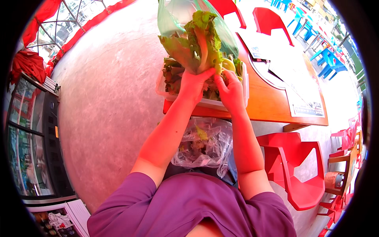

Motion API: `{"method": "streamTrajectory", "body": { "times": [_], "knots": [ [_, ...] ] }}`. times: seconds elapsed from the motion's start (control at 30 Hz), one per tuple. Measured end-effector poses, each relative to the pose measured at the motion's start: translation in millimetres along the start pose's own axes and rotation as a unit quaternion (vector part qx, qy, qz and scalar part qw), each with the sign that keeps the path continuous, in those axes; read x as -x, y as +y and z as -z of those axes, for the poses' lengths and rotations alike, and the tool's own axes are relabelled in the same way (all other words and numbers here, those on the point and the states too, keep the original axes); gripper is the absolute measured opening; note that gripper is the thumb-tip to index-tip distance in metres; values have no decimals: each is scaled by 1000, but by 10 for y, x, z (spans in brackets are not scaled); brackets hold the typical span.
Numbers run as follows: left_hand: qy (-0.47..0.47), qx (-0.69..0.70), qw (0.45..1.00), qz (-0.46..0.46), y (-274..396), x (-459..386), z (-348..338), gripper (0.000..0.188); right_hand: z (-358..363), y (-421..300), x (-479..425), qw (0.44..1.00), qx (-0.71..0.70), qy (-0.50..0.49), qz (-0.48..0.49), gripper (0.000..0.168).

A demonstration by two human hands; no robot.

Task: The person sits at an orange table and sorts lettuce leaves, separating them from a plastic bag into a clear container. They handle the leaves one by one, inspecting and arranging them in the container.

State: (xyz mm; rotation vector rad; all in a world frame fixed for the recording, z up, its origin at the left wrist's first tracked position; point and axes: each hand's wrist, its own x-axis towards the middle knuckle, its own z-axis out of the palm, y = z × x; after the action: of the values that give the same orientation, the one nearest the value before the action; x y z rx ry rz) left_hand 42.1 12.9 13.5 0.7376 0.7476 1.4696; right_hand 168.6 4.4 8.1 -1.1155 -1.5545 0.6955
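My left hand (194,81) grips a bunch of leafy greens (204,44) by its base, with the broad leaves pointing away from me. Close on the right, my right hand (230,87) pinches the edge of a yellow-green leaf between thumb and fingers. Both hands are above a whitish plastic tub (207,103) that holds more leafy greens (173,72). Beyond the tub, a translucent green plastic bag (174,17) stands partly behind the raised leaves. In my lap, a clear plastic bag (207,157) contains leaf scraps.
The tub rests at the left end of a wooden table (266,106), with printed sheets (305,97) to the right. A red plastic chair (296,169) stands at near right, another red chair (271,22) beyond the table. At far left is a glass-doored cabinet (29,160).
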Motion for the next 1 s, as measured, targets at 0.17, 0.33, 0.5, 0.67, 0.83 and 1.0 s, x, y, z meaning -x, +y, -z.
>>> {"method": "streamTrajectory", "body": {
  "times": [0.17, 0.33, 0.5, 0.67, 0.83, 1.0],
  "knots": [
    [7, 58, 997, -51, -109, -55, -17, 43, -4, -75, -3, 1000, -16, -4, 9, 31],
    [34, 77, 995, -58, -41, 24, -161, 39, -5, -85, 28, 994, -94, -16, -54, 32],
    [52, 44, 996, -62, -119, -70, -96, 42, 5, -69, -7, 939, -324, -57, -101, 37],
    [-13, 42, 999, 9, -76, -97, -17, 39, 83, 29, -55, 905, -400, -102, -104, 35],
    [12, 2, 1000, -6, -76, -97, -12, 39, -30, 55, -48, 995, -99, 17, -18, 41],
    [40, 60, 987, -142, -147, -102, -112, 43, -88, -40, 32, 987, -131, 41, -86, 38]
  ]
}}
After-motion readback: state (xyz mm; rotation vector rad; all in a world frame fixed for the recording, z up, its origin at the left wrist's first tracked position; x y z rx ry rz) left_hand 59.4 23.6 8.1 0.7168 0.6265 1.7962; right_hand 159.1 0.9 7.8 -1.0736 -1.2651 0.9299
